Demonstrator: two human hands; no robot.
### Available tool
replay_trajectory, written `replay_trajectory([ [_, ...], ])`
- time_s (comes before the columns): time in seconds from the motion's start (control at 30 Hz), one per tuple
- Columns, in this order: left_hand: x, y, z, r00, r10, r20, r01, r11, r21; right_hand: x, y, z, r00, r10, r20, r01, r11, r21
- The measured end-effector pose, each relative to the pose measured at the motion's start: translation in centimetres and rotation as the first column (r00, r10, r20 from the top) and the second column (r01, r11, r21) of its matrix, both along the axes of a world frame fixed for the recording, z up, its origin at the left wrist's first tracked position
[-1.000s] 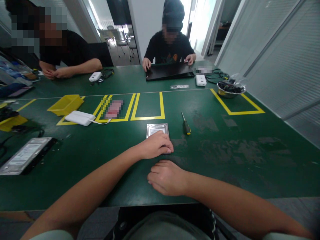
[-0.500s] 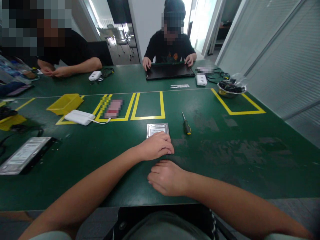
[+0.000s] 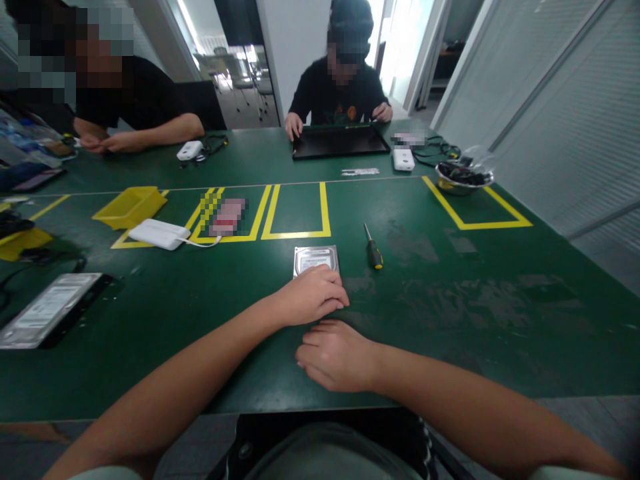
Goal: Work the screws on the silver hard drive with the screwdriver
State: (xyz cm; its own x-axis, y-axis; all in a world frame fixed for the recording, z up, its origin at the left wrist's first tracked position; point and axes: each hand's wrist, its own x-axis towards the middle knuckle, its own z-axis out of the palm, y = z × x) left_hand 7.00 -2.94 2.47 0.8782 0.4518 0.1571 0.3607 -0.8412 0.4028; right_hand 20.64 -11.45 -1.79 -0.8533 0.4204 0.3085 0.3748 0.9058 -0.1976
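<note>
Left hand [image 3: 313, 297] palm-down, fingers loosely curled on hard drive [image 3: 316, 258] | right hand [image 3: 335, 353] flat, fingers together, on table [image 3: 450, 300]

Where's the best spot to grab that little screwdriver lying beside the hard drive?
Take the screwdriver by its thick black-and-yellow handle, the end nearer the person, from above. It lies flat on the table, thin shaft pointing away, apart from the hard drive, so a grip can close across the handle's sides.

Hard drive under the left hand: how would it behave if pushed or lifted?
Probably rigid: the hard drive is a flat metal-cased slab. Lying flat on the table, it should slide, not roll or tip.
</note>
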Motion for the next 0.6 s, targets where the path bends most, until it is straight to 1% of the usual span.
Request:
replay_trajectory([
  [0.2, -0.4, -0.9, 0.3, 0.998, 0.055, -0.004, -0.055, 0.998, 0.034, -0.1, 0.1, 0.2, 1.0, -0.003, -0.006, 0.004, 1.0, 0.029],
  [0.37, -1.2, -1.9, 0.2, 0.994, 0.111, 0.023, -0.113, 0.992, 0.058, 0.0, 0.2, 0.2, 0.999, 0.014, -0.042, -0.011, 0.996, 0.088],
  [0.47, -1.7, -2.4, -0.3, 0.989, 0.144, 0.044, -0.148, 0.986, 0.083, 0.1, 0.2, 0.4, 0.996, 0.033, -0.081, -0.022, 0.991, 0.129],
  [0.6, -2.2, -2.7, -1.6, 0.984, 0.111, 0.142, -0.134, 0.978, 0.158, 0.5, 0.2, 1.4, 0.988, 0.035, -0.149, -0.007, 0.983, 0.184],
])
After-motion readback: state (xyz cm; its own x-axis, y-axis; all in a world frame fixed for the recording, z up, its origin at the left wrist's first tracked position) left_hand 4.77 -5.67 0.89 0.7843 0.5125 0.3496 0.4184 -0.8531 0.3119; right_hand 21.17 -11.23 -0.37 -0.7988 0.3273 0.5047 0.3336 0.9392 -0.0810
